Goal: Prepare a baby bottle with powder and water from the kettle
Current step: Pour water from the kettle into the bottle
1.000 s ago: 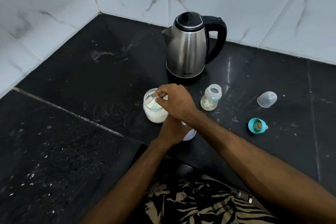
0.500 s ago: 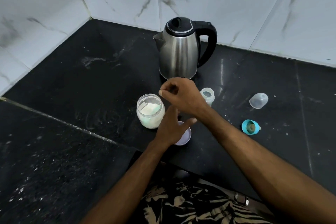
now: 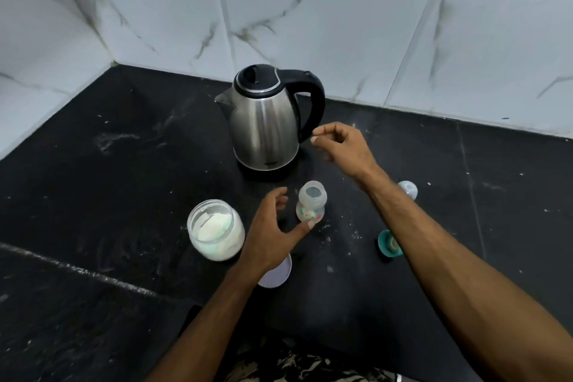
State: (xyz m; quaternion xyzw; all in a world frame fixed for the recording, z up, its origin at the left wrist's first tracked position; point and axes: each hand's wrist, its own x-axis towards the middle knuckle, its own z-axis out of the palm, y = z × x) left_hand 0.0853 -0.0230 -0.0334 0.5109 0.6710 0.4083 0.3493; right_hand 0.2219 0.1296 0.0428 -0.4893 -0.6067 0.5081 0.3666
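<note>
Nearest: patterned clothing at the bottom edge, both forearms reaching out over the black worktop (image 3: pixel 93 195). A pale lid (image 3: pixel 277 273) lies flat on it, partly under the left wrist. Left hand (image 3: pixel 273 232), fingers spread and loosely curved, nothing in its grip; thumb tip sits right by the base of the bottle (image 3: pixel 311 201), can't tell if it's touching. Bottle stands upright, top open, w/ coloured print low on its side. Left of the hand is the jar (image 3: pixel 215 228), open, upright, w/ white powder inside. Right of the bottle, partly behind the right forearm, a teal ring w/ teat (image 3: pixel 387 243) lies on the worktop; further back a clear cap (image 3: pixel 407 189) peeks out past the arm. Right hand (image 3: pixel 341 146) is up in the air, just beside the kettle (image 3: pixel 263 127) handle, not touching it; fingers loosely curled, grip holds nothing I can see. Kettle sits upright, lid shut, spout to the left. Behind it, white marble-look tiles (image 3: pixel 310 25) meet in the corner.
</note>
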